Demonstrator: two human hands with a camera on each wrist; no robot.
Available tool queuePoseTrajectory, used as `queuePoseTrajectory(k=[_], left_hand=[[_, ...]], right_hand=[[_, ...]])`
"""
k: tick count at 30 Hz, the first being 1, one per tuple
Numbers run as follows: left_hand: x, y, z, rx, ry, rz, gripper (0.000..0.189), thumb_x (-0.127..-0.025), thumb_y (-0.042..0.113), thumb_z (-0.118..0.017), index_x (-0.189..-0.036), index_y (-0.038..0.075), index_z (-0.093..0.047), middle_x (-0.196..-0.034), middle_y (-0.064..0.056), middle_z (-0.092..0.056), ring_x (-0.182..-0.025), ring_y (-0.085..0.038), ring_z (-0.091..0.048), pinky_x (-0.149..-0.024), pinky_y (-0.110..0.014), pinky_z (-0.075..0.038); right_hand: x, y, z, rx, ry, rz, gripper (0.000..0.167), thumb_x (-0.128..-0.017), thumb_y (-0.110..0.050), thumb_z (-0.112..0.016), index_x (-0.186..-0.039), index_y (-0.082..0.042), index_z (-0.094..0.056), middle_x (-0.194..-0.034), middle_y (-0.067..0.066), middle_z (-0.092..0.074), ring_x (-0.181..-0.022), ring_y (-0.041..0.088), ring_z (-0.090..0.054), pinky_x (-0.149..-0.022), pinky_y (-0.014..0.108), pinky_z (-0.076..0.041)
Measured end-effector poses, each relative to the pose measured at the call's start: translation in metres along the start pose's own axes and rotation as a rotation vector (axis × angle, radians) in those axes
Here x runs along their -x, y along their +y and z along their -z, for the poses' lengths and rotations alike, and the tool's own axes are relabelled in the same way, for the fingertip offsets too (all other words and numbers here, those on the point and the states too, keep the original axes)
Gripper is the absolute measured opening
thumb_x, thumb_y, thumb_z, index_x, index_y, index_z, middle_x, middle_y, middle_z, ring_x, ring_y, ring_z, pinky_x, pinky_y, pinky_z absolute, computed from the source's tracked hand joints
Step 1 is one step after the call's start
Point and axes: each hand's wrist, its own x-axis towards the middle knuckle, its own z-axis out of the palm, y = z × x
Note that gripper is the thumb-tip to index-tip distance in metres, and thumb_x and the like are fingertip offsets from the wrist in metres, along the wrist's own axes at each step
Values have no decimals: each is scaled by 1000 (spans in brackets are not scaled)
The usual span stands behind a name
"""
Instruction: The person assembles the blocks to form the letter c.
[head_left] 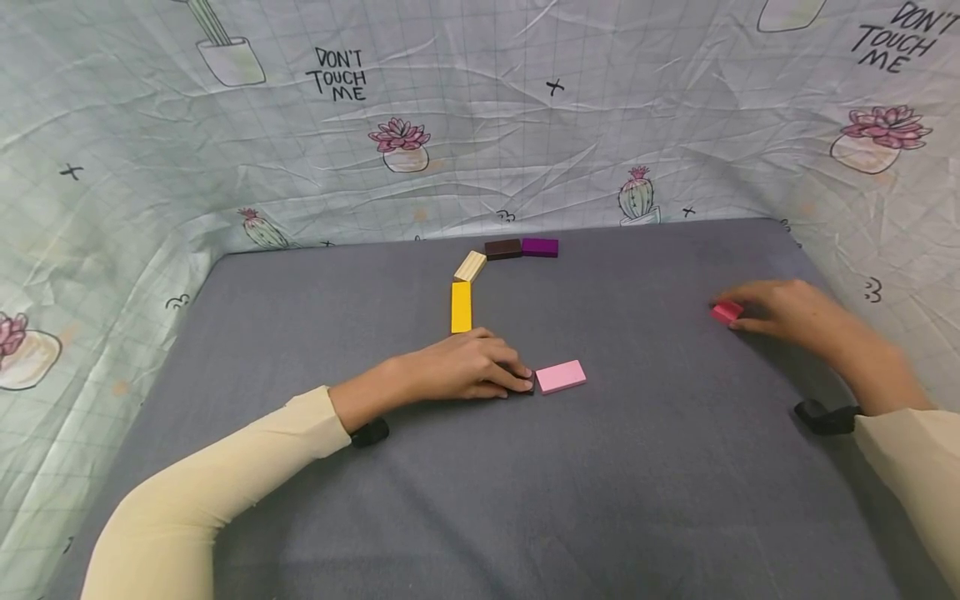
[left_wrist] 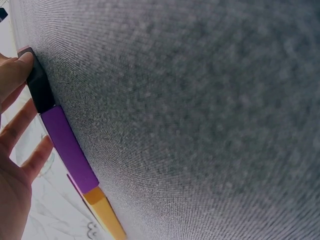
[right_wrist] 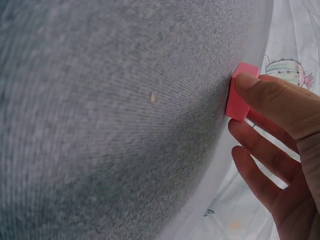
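Note:
My left hand (head_left: 468, 367) pinches a black block (left_wrist: 41, 87) lying on the grey cloth, mostly hidden under the fingers in the head view. A light pink block (head_left: 561, 377) lies just right of it, ends close together. In the left wrist view a purple block (left_wrist: 69, 150) adjoins the black one's other end, under my hand. At the far right, my right hand (head_left: 795, 312) holds a reddish-pink block (right_wrist: 242, 95) between thumb and fingers, low over the cloth.
Beyond my left hand, a yellow block (head_left: 461, 307), a bare wood block (head_left: 471, 267), a dark brown block (head_left: 503, 249) and another purple block (head_left: 540, 247) form a curved line. A printed fabric wall (head_left: 480, 117) rises behind the grey table surface (head_left: 637, 483) and along its sides.

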Motion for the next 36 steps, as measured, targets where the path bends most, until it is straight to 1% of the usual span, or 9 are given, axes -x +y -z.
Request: queuePoseTrajectory(k=[3, 5, 8, 10, 15, 21, 25, 28, 36], left_hand=[[0, 0, 0, 2, 2, -1, 32, -95, 20, -75, -127, 21, -74, -120, 7, -68, -113, -11, -63, -98, -36, -47], [0, 0, 0, 1, 2, -1, 32, -95, 21, -75, -127, 21, -74, -120, 7, -68, -113, -11, -63, -99, -36, -47], [0, -1, -1, 0, 1, -1, 32, -95, 21, -75, -127, 22, -74, -120, 7, -68, -113, -11, -63, -99, -36, -47], [0, -1, -1, -1, 1, -2, 32, -95, 21, -75, -127, 22, -74, -120, 7, -68, -113, -11, -63, -99, -36, -47], [0, -2, -1, -5, 1, -3, 33, -95, 21, -75, -128, 22, -74, -119, 7, -68, -113, -11, -63, -98, -36, -47], [-1, -2, 0, -5, -6, -4, 33, -95, 21, -75, -128, 22, -74, -120, 7, -68, -113, -11, -62, -98, -36, -47], [-1, -1, 0, -5, -9, 0, 33, -95, 20, -75, -127, 22, -74, -120, 7, -68, -113, -11, -63, -98, -36, -47], [-1, -1, 1, -3, -12, 4, 33, -95, 20, -75, -127, 21, -74, -120, 7, -68, -113, -11, -62, -98, -36, -47], [-1, 0, 1, 3, -14, 4, 33, -95, 20, -75, -127, 21, -74, -120, 6, -68, -114, -12, -62, -99, -37, -46]], right_hand=[[-1, 0, 0, -8, -6, 8, 35, -74, -2, -87, -108, -5, -77, -107, 16, -74, -96, 39, -71, -78, 57, -54], [-2, 0, 0, -10, 1, 27, 35, -73, -2, -87, -107, -4, -77, -105, 17, -74, -95, 40, -71, -77, 58, -54], [-3, 0, 1, -8, 11, 25, 35, -73, -3, -87, -106, -6, -77, -104, 15, -74, -94, 38, -70, -77, 57, -54], [-3, -1, 1, -4, 20, 28, 35, -72, -4, -88, -105, -6, -77, -101, 14, -73, -89, 34, -70, -73, 55, -54], [-4, -2, 2, 17, 30, 3, 37, -70, -7, -90, -104, -8, -78, -97, 8, -73, -77, 22, -66, -66, 46, -52], [-6, -5, 3, 6, 31, 20, 40, -67, -8, -92, -103, -8, -75, -91, 4, -70, -75, 20, -65, -62, 40, -51], [-9, -13, 7, -21, -6, -30, 38, -71, -10, -91, -104, -9, -73, -94, 4, -67, -77, 18, -63, -61, 36, -49], [-11, -19, 11, -38, -31, -74, 37, -73, -12, -89, -105, -9, -72, -97, 6, -67, -79, 18, -61, -63, 37, -49], [-15, -32, 14, -38, -14, -64, 37, -74, -13, -89, -107, -10, -74, -96, 4, -66, -77, 16, -59, -63, 39, -48]])
